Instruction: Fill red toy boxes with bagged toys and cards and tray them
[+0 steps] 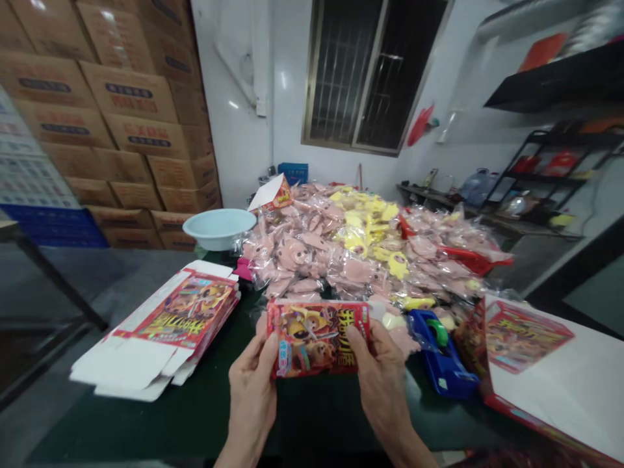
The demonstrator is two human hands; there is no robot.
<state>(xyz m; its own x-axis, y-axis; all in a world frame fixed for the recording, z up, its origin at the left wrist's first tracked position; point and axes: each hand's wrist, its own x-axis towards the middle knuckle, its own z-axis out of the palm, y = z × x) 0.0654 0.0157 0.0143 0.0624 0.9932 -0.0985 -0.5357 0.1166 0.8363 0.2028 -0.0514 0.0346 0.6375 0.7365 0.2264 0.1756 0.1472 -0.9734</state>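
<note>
Both my hands hold a red printed packet (314,335) with cartoon figures and yellow lettering, level above the dark green table (195,422). My left hand (256,383) pinches its left end, thumb on the front. At the right end, my right hand (383,377) grips it the same way. Just beyond lies a big heap of clear-wrapped toys, pink ones (292,253) and yellow ones (365,224). To the right of my right hand stands a blue tape dispenser (443,357) with a green roll. A stack of flattened printed cartons (190,309) lies to the left.
An open display box (556,370) stands at the right edge. Behind the flattened cartons is a light blue basin (219,227). A red scoop-like piece (475,259) lies on the heap. Brown cardboard boxes (141,97) are stacked at the back left; a shelf rack (560,169) stands at the right.
</note>
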